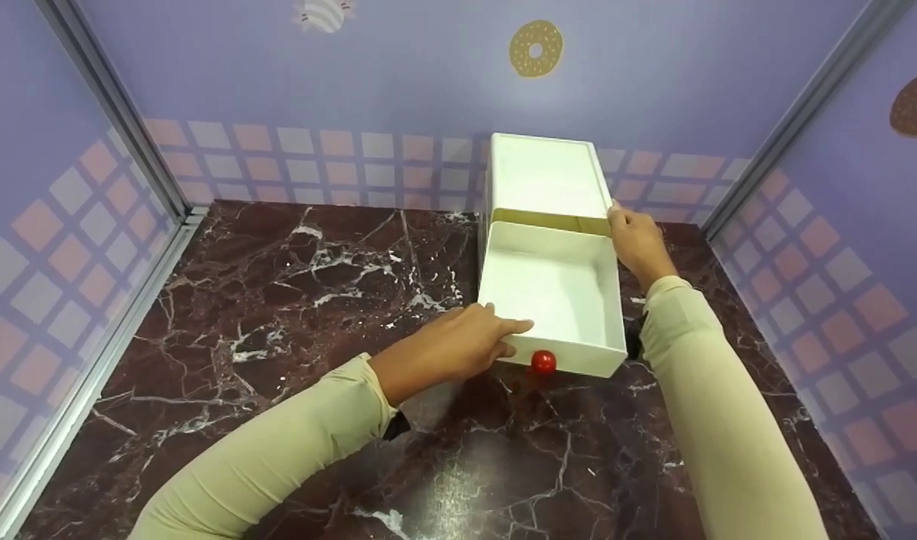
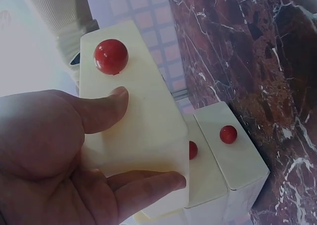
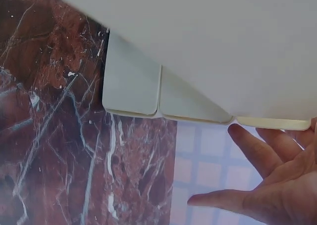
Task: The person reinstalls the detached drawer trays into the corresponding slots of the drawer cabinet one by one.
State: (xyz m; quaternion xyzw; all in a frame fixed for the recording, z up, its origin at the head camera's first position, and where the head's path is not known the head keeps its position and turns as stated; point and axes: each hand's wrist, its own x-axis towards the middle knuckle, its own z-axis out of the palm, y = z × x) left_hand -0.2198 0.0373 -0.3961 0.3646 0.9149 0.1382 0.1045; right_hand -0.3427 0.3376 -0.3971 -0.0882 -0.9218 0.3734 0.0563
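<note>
A white drawer cabinet (image 1: 548, 172) stands against the back wall, and its top drawer (image 1: 552, 292) is pulled far out towards me. The drawer's bare white floor shows. My left hand (image 1: 465, 341) holds the drawer's front left corner. In the left wrist view its thumb lies on the front panel (image 2: 143, 111), below a round red knob (image 2: 111, 56), with a finger along the side. At the cabinet's right front edge, my right hand (image 1: 638, 240) touches the side; the right wrist view shows its fingers (image 3: 257, 150) fairly straight and spread.
Below the pulled drawer, two shut drawer fronts (image 2: 210, 170) with red knobs (image 2: 228, 134) show in the left wrist view. The cabinet stands on a dark red marbled surface (image 1: 316, 300). Purple walls (image 1: 398, 67) with checked bands and doughnut pictures enclose the back and sides.
</note>
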